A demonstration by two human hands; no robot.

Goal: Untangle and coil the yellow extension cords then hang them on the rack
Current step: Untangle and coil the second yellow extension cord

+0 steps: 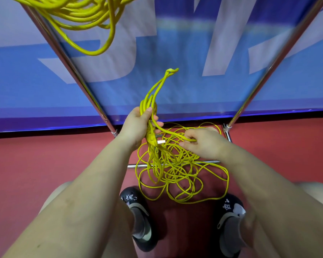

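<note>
Head view: left hand (136,125) grips a gathered bundle of yellow cord (151,107), its looped ends sticking up above the fist. Right hand (203,142), just beside, pinches one strand leading from that bundle. Below both, a tangled cord pile (181,175) lies on the red floor (45,161); more coils (78,13) hang on the rack (67,58) up-left.

Red floor (45,161); tangled yellow cord (183,175), rack base bar (203,162), apparently resting on it.
</note>
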